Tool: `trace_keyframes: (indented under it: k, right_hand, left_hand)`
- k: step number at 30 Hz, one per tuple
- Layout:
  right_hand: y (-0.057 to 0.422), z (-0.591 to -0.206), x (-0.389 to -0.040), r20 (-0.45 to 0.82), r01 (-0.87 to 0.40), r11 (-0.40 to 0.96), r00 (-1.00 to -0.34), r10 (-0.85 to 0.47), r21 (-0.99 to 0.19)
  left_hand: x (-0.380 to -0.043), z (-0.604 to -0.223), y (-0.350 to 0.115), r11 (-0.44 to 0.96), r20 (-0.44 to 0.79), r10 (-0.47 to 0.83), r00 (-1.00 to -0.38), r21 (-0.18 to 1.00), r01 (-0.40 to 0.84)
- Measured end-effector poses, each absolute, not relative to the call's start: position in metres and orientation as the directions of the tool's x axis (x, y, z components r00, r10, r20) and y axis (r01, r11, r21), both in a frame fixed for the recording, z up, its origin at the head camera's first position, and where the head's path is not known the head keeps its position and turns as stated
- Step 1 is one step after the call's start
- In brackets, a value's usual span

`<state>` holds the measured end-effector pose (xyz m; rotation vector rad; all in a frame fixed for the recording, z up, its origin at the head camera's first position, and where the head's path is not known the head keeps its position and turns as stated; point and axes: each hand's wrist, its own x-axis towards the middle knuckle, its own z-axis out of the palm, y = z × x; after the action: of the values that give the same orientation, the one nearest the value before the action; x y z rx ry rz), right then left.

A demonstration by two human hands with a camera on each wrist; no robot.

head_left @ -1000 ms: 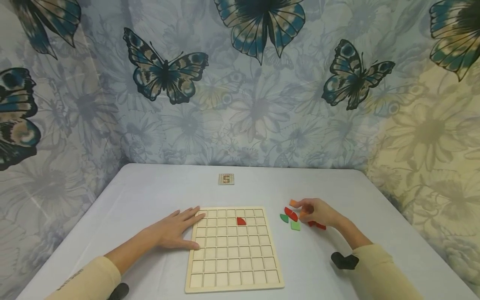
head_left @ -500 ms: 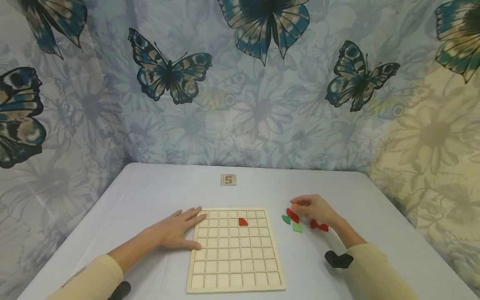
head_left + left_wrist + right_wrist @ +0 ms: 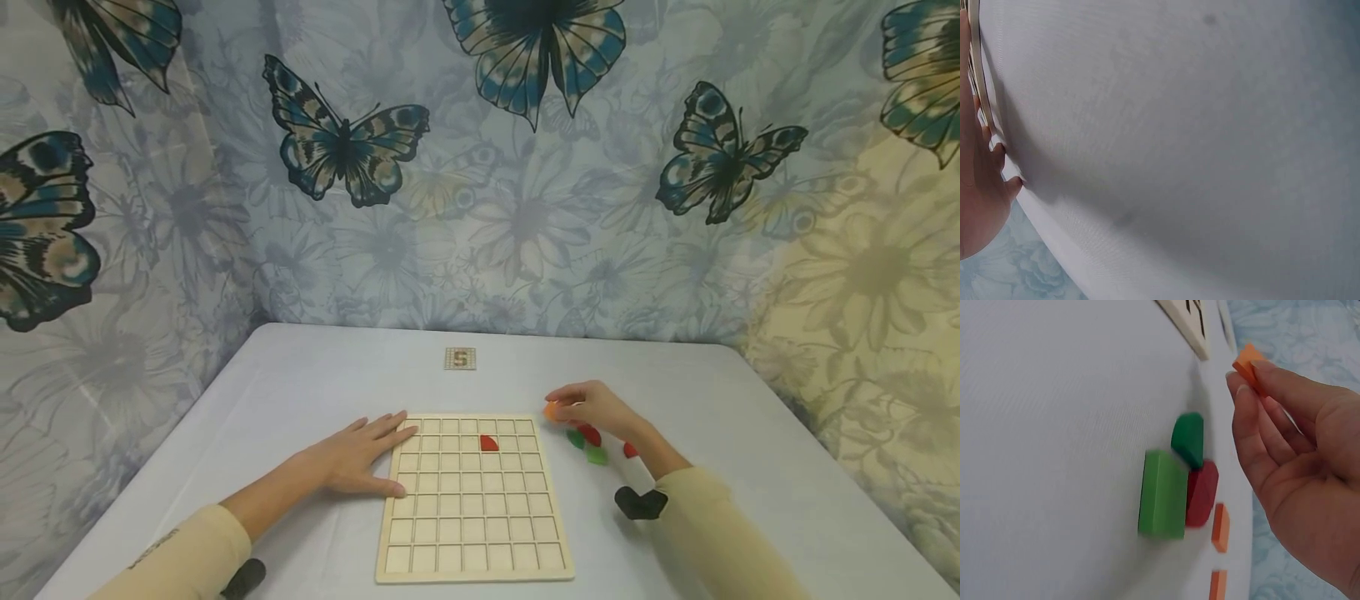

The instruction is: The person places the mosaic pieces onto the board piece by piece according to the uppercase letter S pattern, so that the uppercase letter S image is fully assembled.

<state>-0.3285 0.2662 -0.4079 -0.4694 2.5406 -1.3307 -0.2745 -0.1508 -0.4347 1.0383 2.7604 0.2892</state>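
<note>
In the head view, the left hand [image 3: 360, 458] lies flat with its fingers spread, fingertips and thumb on the left edge of a gridded board [image 3: 567, 550], gripping nothing. A red piece [image 3: 489, 443] sits in the board's second row from the far side. The right hand [image 3: 596, 408] pinches an orange block [image 3: 551, 411] just beyond the board's far right corner. Farther away on the table [image 3: 337, 375] is a small card [image 3: 460, 358].

In the left wrist view, only part of the left hand shows, beside the board's edge.

In the right wrist view, thumb and fingers are closed on the orange block. Left of the hand, a light green block [image 3: 1165, 497], a dark green piece [image 3: 1190, 437] and a dark red piece [image 3: 1202, 494] lie close together.
</note>
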Motion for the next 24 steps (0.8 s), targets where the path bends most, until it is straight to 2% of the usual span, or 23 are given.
trace_keyframes:
  k: [10,17,24]
  right_hand:
    - [0.235,-0.405,-0.336,-0.099,-0.137,0.458,-0.886,-0.453,-0.878]
    - [0.213,-0.404,-0.337,-0.109,-0.140,0.485,-0.886,-0.450,-0.863]
    - [0.197,-0.406,-0.340,-0.067,-0.222,0.505,-0.868,-0.492,-0.834]
  left_hand:
    - [-0.274,-0.433,-0.150,0.734,-0.098,0.669,-0.737,0.242,0.635]
    - [-0.273,-0.432,-0.151,0.734,-0.099,0.668,-0.737,0.250,0.632]
    - [-0.273,-0.431,-0.150,0.733,-0.100,0.670,-0.735,0.247,0.634]
